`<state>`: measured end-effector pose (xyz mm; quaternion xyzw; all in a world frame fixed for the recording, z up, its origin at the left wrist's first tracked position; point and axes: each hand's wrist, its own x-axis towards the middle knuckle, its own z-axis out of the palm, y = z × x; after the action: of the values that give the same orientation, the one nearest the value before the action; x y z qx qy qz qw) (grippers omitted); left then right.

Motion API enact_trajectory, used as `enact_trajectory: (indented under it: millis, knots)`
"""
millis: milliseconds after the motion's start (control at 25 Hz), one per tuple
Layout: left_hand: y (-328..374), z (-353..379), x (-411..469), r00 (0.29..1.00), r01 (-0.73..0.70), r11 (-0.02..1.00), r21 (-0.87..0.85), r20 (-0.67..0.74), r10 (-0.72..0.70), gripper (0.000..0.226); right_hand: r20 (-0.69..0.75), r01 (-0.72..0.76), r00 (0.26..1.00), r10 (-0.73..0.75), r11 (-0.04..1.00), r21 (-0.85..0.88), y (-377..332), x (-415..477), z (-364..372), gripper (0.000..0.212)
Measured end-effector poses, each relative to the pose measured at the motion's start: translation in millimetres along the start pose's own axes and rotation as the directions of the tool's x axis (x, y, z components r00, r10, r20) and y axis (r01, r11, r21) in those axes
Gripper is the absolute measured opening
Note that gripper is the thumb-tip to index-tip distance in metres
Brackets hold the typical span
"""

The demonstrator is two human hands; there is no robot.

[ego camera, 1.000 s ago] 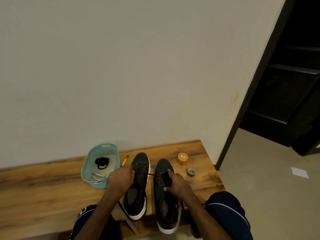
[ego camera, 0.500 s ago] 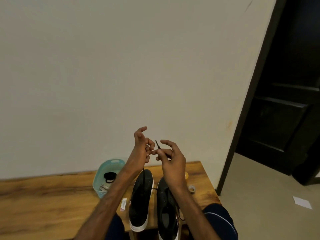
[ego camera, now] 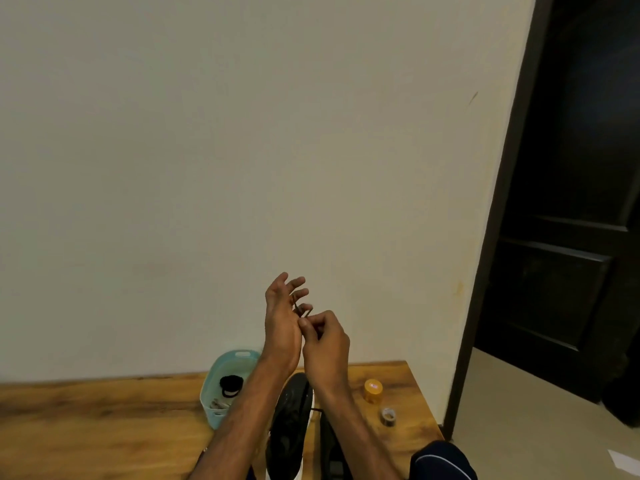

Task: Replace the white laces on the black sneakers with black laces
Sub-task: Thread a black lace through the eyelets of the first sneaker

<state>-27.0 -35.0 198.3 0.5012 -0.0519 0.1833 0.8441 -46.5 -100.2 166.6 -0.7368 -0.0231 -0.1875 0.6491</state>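
Both hands are raised in front of the wall, above the bench. My right hand (ego camera: 325, 344) pinches the tips of the black lace (ego camera: 302, 310) between thumb and fingers. My left hand (ego camera: 281, 323) touches it from the left, its lowest finger curled against the lace tips and the other fingers spread upward. Below them two black sneakers stand side by side on the bench: the left sneaker (ego camera: 291, 420) shows plainly, the right sneaker (ego camera: 331, 455) is mostly hidden behind my right forearm. A short stretch of black lace (ego camera: 316, 409) runs between them.
A teal basket (ego camera: 242, 355) left of the sneakers holds a coiled black lace (ego camera: 231, 385) and white laces (ego camera: 217, 405). An orange-capped jar (ego camera: 373, 390) and a tape roll (ego camera: 388, 416) sit to the right on the wooden bench (ego camera: 104, 427). A dark door (ego camera: 571, 237) stands at right.
Both hands rose from the sneakers to in front of the wall, bringing the lace tips up. Since half a second ago the right hand's fingers have curled tighter around the tips.
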Motion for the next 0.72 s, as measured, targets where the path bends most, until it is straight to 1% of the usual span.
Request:
enact_trajectory:
  millis: [80, 120, 160, 200, 240, 320, 360, 400, 480, 600, 720]
  knots:
    - [4, 0, -3, 0.995, -0.096, 0.968, 0.232, 0.030, 0.092, 0.034, -0.042, 0.034, 0.999, -0.033, 0.998, 0.044, -3, 1, -1, 0.006]
    - [6, -1, -5, 0.991, -0.134, 0.938, 0.319, 0.015, 0.136, 0.032, -0.076, 0.042, 0.996, -0.037, 0.996, 0.075, -3, 2, -2, 0.006]
    - [7, -5, -8, 0.986, -0.141, 0.914, 0.381, -0.026, 0.163, 0.032, -0.107, 0.037, 0.994, -0.026, 0.993, 0.110, -4, 4, -3, 0.005]
    - [7, -10, -11, 0.986, -0.110, 0.903, 0.414, -0.068, 0.151, 0.032, -0.127, 0.025, 0.992, -0.007, 0.989, 0.144, -5, 5, -5, 0.004]
    - [7, -15, -14, 0.992, -0.041, 0.906, 0.420, -0.088, 0.086, 0.032, -0.135, 0.014, 0.991, 0.010, 0.985, 0.174, -5, 7, -6, 0.004]
    - [7, -15, -19, 0.995, 0.099, 0.899, 0.426, -0.033, -0.094, 0.027, -0.125, 0.002, 0.992, 0.026, 0.976, 0.219, -4, 12, -9, 0.004]
    - [8, -12, -21, 0.991, 0.113, 0.893, 0.436, 0.013, -0.132, 0.024, -0.113, 0.002, 0.993, 0.025, 0.973, 0.231, -4, 13, -9, 0.004]
    - [10, -8, -21, 0.992, 0.091, 0.895, 0.436, 0.037, -0.119, 0.021, -0.100, 0.003, 0.995, 0.022, 0.972, 0.237, -5, 13, -9, 0.004]
    - [16, -1, -18, 1.000, -0.004, 0.902, 0.431, 0.017, -0.004, 0.016, -0.078, 0.014, 0.997, 0.005, 0.973, 0.231, -9, 12, -8, 0.005]
    - [26, 2, -8, 0.989, -0.120, 0.882, 0.456, -0.019, 0.145, 0.014, -0.097, 0.096, 0.992, -0.075, 0.968, 0.231, -26, 19, -16, 0.007]
    - [45, 10, 2, 0.970, -0.225, 0.823, 0.521, 0.037, 0.242, 0.015, -0.110, 0.169, 0.983, -0.147, 0.956, 0.238, -54, 41, -32, 0.005]
